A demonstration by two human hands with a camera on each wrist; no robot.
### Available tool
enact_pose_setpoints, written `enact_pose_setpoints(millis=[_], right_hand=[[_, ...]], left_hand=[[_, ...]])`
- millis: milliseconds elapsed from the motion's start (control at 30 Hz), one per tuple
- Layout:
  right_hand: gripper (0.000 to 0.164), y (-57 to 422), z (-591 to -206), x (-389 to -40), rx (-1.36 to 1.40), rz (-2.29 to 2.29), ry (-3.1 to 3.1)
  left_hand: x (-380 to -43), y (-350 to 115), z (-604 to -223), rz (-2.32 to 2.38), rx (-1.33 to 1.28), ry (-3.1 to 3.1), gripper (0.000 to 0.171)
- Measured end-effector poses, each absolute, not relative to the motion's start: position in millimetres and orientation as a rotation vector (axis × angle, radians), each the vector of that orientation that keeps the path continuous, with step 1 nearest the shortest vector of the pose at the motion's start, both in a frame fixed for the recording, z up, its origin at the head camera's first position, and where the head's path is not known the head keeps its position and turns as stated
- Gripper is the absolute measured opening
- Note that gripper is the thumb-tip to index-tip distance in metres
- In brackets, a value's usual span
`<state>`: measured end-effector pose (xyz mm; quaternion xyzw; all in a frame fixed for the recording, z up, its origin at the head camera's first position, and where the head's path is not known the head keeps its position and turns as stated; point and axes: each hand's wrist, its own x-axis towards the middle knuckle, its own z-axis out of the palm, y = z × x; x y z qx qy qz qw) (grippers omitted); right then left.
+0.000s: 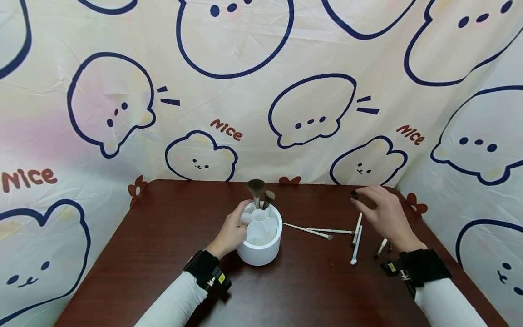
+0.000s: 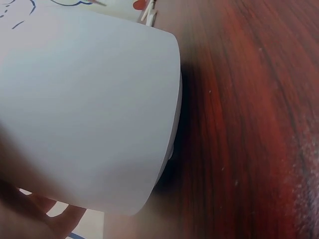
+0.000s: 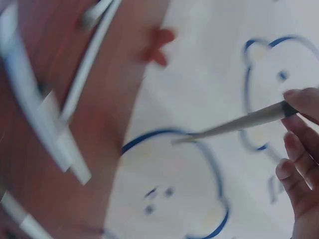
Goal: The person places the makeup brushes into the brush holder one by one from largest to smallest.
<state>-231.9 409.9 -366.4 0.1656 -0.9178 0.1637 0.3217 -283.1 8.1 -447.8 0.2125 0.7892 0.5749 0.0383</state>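
Observation:
My left hand (image 1: 234,231) grips the side of a white round brush holder (image 1: 259,257), thumb at the near side and fingers at the rim. Its smooth wall (image 2: 94,109) fills much of the left wrist view, with some fingers (image 2: 60,219) showing below. A large fluffy makeup brush (image 1: 256,188) and a smaller one (image 1: 269,197) stand bristles up in the back compartments. Over the right side of the table, my right hand (image 1: 386,215) pinches a makeup brush (image 3: 239,123) near its dark end, and the pale tapered handle points away from the fingers.
Several loose makeup brushes lie on the dark wooden table (image 1: 171,272): a crossed pair (image 1: 308,231) right of the holder, white-handled ones (image 1: 356,245) below the right hand, and more (image 1: 382,247) by the right wrist. A patterned cloth (image 1: 253,104) hangs behind the table.

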Motion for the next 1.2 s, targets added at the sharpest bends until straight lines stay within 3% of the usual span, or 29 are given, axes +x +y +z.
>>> enact_pose_setpoints(millis=[200, 467, 800, 1200], right_hand=[[0.034, 358.2, -343.4, -226.2, 0.63, 0.516, -2.2], [0.028, 293.6, -328.8, -225.1, 0.781, 0.799, -2.112], [0.004, 247.4, -341.4, -230.4, 0.718, 1.055, -2.215], [0.01, 229.8, -372.7, -243.2, 0.505, 1.064, -2.389]], left_hand=[[-281.9, 7.1, -449.5, 1.756, 0.652, 2.448, 0.073], [-281.4, 7.4, -448.9, 1.779, 0.656, 2.446, 0.072], [-278.9, 8.0, -446.1, 1.741, 0.653, 2.472, 0.072], [-276.5, 8.8, -443.7, 1.752, 0.635, 2.469, 0.071]])
